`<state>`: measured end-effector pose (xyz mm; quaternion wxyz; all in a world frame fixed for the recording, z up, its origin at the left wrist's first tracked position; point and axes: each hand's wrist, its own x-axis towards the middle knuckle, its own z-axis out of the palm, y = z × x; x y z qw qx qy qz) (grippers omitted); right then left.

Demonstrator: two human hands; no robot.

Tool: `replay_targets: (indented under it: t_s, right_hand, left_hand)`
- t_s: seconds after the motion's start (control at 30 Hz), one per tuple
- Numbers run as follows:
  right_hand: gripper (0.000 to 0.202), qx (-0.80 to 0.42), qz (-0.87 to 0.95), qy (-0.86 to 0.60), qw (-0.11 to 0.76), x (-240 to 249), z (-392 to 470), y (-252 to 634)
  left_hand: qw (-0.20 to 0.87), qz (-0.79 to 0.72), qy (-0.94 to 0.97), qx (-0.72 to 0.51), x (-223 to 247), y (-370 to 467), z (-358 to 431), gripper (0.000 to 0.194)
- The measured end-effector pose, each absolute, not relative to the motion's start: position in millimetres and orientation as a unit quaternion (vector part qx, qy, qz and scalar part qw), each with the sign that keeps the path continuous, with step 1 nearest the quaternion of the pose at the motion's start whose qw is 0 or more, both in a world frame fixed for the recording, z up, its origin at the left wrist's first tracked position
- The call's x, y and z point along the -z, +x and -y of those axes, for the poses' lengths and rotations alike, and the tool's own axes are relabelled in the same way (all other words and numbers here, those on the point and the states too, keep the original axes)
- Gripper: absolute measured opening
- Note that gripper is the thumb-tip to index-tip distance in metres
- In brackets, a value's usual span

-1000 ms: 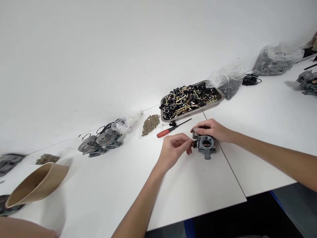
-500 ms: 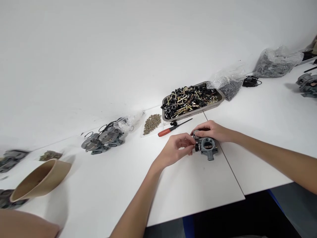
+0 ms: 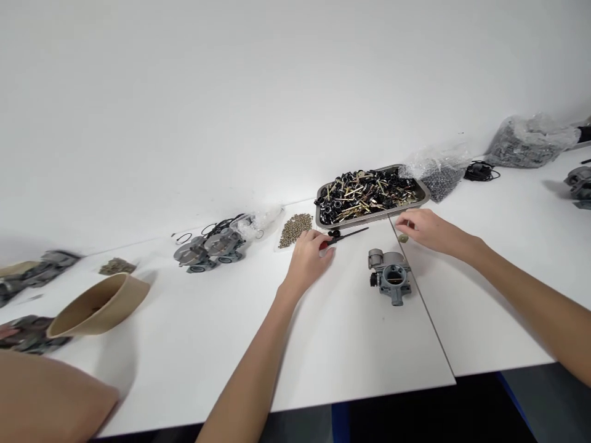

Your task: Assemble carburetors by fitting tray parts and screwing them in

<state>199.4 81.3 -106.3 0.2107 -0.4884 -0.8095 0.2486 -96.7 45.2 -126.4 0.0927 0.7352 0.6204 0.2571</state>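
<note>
My left hand is closed on the red handle of a screwdriver, whose dark shaft points right across the white table. Most of the handle is hidden by the fingers. A small black part lies right behind the shaft. My right hand has its fingers curled together, with a small yellowish piece at the fingertips. Between and in front of my hands stands a grey metal carburetor, with a black fitting on its left side; neither hand touches it.
A metal tray heaped with black and brass-coloured parts stands behind. Left of it are small brass pieces and more carburetors. Bags of dark parts sit right. At far left are a tan bowl-like container and another person's arm.
Both hands have left the carburetor, which stays on the table. My left hand has moved up-left and taken hold of the screwdriver. My right hand has shifted right and back, with the yellowish piece.
</note>
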Motion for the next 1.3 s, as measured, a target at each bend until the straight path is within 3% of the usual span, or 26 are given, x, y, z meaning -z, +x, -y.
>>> replay_targets:
  t_s: [0.13, 0.2, 0.4, 0.63, 0.87, 1.03, 1.3]
  right_hand:
    - [0.031, -0.243, 0.819, -0.501, 0.140, 118.0, -91.7, 215.5]
    - [0.036, -0.257, 0.820, -0.495, 0.126, 123.9, -94.9, 219.5]
    - [0.024, -0.266, 0.821, -0.490, 0.126, 133.3, -104.7, 221.5]
    - [0.014, -0.295, 0.811, -0.477, 0.169, 130.8, -97.3, 208.9]
    - [0.024, -0.309, 0.791, -0.466, 0.248, 127.2, -86.6, 192.3]
    - [0.025, -0.350, 0.775, -0.458, 0.260, 121.9, -75.4, 182.5]
    - [0.032, -0.434, 0.725, -0.447, 0.293, 128.4, -70.7, 175.1]
  left_hand:
    - [0.038, -0.651, 0.717, -0.246, 130.8, -98.6, -46.9, 0.030]
    - [0.072, -0.667, 0.695, -0.259, 129.8, -98.5, -45.8, 0.025]
    - [0.184, -0.658, 0.662, -0.308, 104.0, -112.2, -45.7, 0.012]
    - [0.354, -0.522, 0.451, -0.631, 68.5, -148.4, -50.6, 0.039]
    - [0.245, -0.491, 0.255, -0.796, 106.6, -175.5, -57.7, 0.039]
    - [0.218, -0.484, 0.254, -0.809, 109.6, -180.7, -59.1, 0.035]
    - [0.268, -0.478, 0.320, -0.773, 118.0, -167.9, -58.5, 0.040]
